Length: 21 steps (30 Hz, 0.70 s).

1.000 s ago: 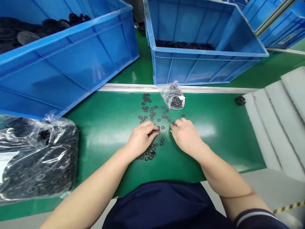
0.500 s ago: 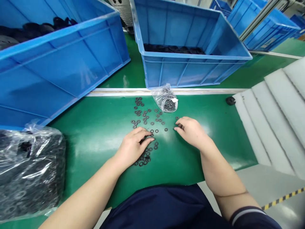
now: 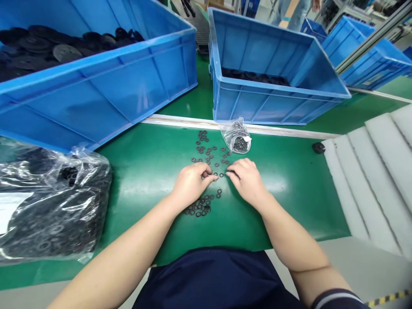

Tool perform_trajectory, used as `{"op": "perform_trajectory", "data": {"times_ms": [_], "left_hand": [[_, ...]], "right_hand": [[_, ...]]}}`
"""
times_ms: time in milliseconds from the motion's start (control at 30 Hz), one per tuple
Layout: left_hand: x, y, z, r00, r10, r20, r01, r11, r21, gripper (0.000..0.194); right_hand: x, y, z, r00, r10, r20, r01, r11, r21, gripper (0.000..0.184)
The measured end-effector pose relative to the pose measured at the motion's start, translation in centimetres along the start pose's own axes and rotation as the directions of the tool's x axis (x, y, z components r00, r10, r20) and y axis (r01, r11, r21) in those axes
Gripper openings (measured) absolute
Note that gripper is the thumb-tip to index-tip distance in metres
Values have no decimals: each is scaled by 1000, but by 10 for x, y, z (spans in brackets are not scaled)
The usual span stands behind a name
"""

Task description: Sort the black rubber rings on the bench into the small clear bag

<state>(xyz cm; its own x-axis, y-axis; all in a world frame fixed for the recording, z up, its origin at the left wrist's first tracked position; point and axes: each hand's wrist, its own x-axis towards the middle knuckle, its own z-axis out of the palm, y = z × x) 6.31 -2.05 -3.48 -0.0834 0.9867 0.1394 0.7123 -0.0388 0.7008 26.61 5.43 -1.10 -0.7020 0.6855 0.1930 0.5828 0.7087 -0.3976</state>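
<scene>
Small black rings (image 3: 216, 165) lie scattered on the green table in front of me, and more of them form a loose cluster (image 3: 202, 206) closer to my body. My left hand (image 3: 192, 182) is curled between these groups, thumb and forefinger drawn together beside a ring (image 3: 221, 175). What those fingers hold is too small to make out. My right hand (image 3: 246, 180) faces it from the other side of that ring, its thumb and fingertips also drawn together. Anything inside that pinch is hidden. A small clear bag (image 3: 238, 139) of dark little parts lies open beyond the rings.
Two large blue bins (image 3: 154, 64) with black discs stand along the back. A big plastic bag (image 3: 58, 214) full of dark rings lies at the left. White foam blocks (image 3: 363, 171) line the right side, with a black round part (image 3: 318, 148) beside them.
My right hand has moved left, so the two hands are now close together. The left thumb and forefinger are nearer each other. The view has shifted, bringing more of the left bin into sight.
</scene>
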Motion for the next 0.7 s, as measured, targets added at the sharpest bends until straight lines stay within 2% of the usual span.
{"op": "perform_trajectory", "data": {"times_ms": [200,367,533,700], "left_hand": [[-7,-6,-1,990,108,-94,-116,990,-80,13],[-7,-7,0,985,153,-81,-157,987,-47,12],[-7,-6,-1,985,157,-76,-160,986,-37,13],[-6,-5,-1,986,153,-63,-155,987,-34,14]], "right_hand": [[6,-7,15,998,-14,67,16,999,-41,14],[6,-5,16,997,-7,72,9,1000,-24,14],[8,-9,16,992,-12,122,21,997,-76,15],[0,-21,10,980,-63,190,95,982,-163,21]]}}
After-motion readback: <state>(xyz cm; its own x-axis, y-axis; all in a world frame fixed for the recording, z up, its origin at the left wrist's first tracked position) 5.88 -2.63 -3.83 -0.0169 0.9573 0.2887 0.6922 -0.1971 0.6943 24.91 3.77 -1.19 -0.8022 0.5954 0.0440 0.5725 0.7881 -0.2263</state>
